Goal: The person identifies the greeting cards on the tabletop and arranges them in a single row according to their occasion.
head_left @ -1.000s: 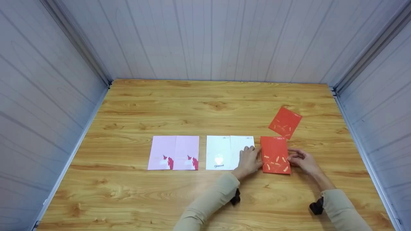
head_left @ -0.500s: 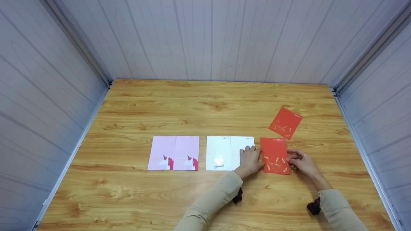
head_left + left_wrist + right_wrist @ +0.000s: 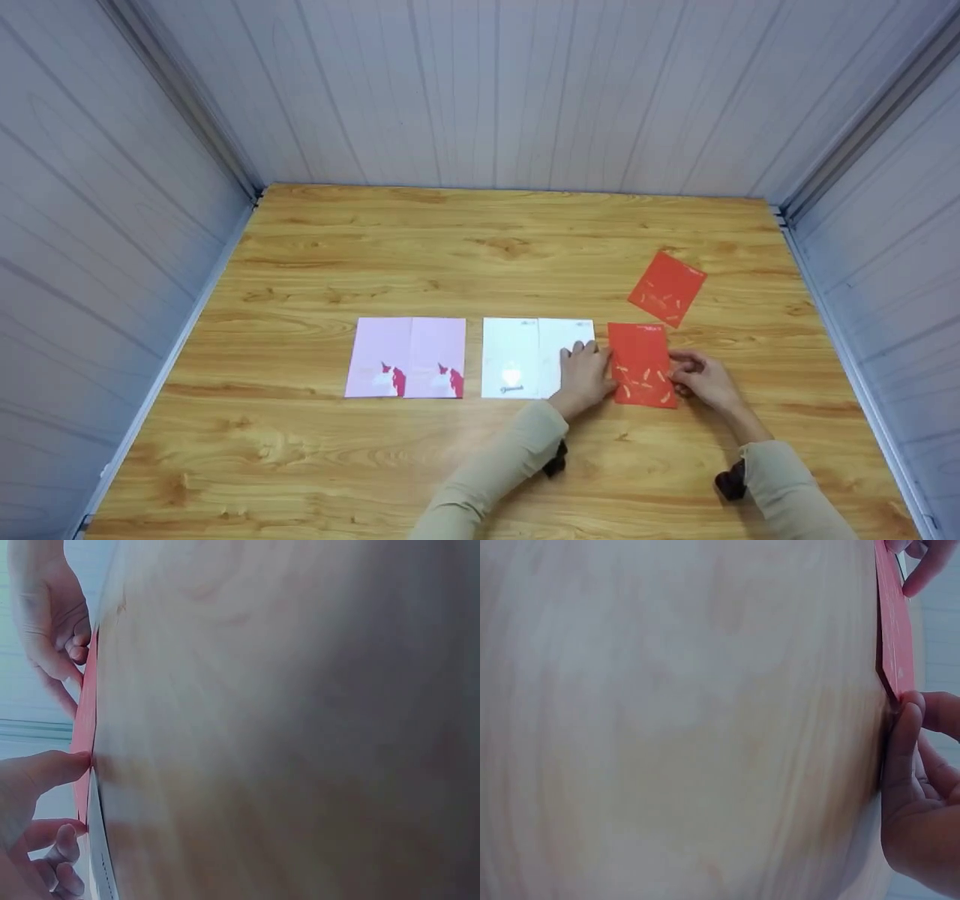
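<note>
A thin red booklet (image 3: 641,367) with a pale feather-like print lies in front of me, between my hands. Its right edge is pinched between thumb and finger of my right hand (image 3: 705,382); the right wrist view shows that pinch near a corner of the red booklet (image 3: 896,637). My left hand (image 3: 585,375) rests partly over a white booklet (image 3: 511,356), its thumb and a fingertip touching the red booklet's left edge. Beside that lies a second white booklet (image 3: 562,337), partly covered by the hand. Another red booklet (image 3: 667,289) lies askew just behind the first.
Two pink booklets (image 3: 382,345) with a unicorn print lie side by side farther left, in line with the white pair. Everything lies on a wood-grain table (image 3: 450,247), enclosed by pale panel walls (image 3: 480,90) at the back and sides.
The front red booklet has shifted slightly toward me and a touch left, its edges settling beside the white pair. My right hand has moved slightly left with it; the left hand barely moved.
</note>
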Available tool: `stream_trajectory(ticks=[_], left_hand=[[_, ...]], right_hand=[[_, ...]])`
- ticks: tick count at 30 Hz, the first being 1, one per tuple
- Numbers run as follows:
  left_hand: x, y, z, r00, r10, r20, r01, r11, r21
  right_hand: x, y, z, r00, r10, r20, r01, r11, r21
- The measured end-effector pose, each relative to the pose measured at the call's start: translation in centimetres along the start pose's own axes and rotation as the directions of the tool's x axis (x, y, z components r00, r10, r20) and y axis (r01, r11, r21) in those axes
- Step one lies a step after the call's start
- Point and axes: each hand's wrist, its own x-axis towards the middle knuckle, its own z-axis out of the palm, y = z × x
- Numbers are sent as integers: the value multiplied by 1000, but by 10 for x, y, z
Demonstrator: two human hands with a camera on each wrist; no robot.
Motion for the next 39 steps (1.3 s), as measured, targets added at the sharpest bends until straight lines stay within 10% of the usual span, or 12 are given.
stream_trajectory(ticks=[19,26,30,39], left_hand=[[16,-3,-13,996,-1,-94,-14,987,-161],[45,-6,-28,995,-75,-70,45,932,-358],[60,-5,-33,992,-128,9,120,902,-415],[82,8,-38,979,-168,118,199,924,-328]], right_hand=[[8,-3,-22,992,74,-100,-58,986,154],[27,-11,-40,964,242,-112,-140,818,558],[35,-15,-48,960,273,-64,-186,791,583],[40,-23,-55,951,303,-65,-194,747,636]])
